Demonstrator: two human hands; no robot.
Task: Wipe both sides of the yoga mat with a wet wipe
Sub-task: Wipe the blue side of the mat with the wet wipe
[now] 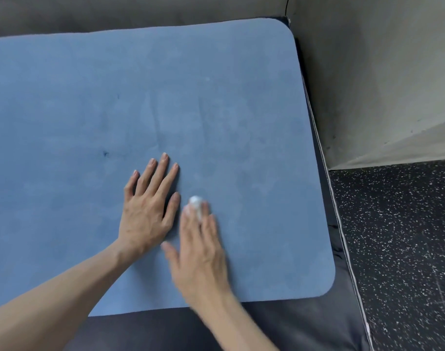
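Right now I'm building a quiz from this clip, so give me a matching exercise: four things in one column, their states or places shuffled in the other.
Things:
1. left hand
2. right hand
3. flat blue yoga mat
4. black speckled rubber floor

States:
A. to the right, beyond the mat's edge
B. spread open, palm flat on the mat
C. lying unrolled on a dark pad
D. fingers pressing a bunched white wet wipe to the mat

Pairs: 1-B, 2-D, 3-C, 4-A

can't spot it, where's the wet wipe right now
In the head view the wet wipe is bunched under the right hand's fingers on the blue yoga mat, just right of the flat left hand.
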